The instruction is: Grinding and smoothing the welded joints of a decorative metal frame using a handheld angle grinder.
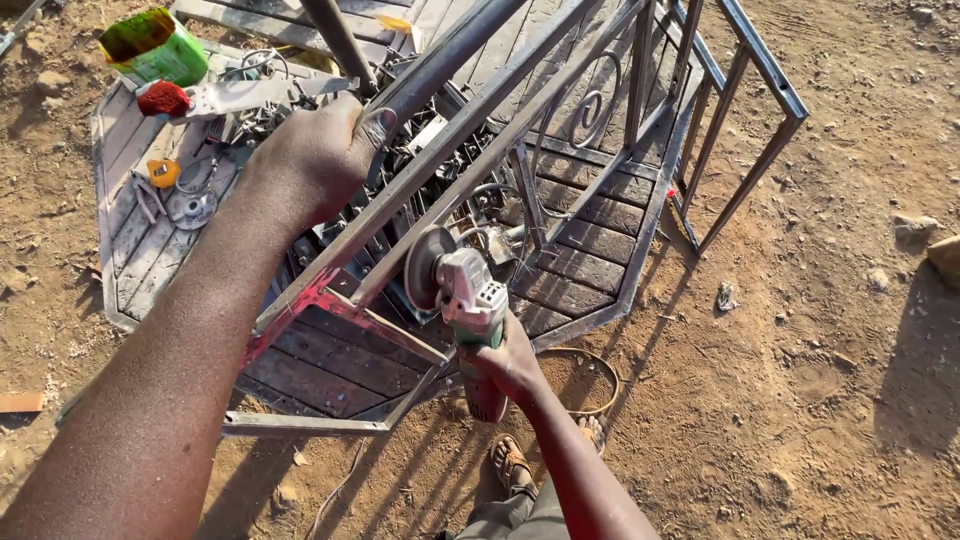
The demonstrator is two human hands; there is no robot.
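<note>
My left hand [318, 150] grips the upper rail of a grey metal frame [560, 85] with square tubes, bars and scroll work. The frame leans over a steel table [585, 245]. My right hand [512, 365] holds an angle grinder [470, 300] with a green and grey body. Its disc [425, 268] sits against a lower rail of the frame, near a red-painted patch [310, 300]. My sandalled foot [510, 462] stands on the dirt below.
The table carries scrap metal pieces, a green container [165, 50], a red-handled tool [165, 98] and an orange item [163, 172]. A metal ring [590, 378] lies on the sandy ground. Stones [915, 225] lie to the right.
</note>
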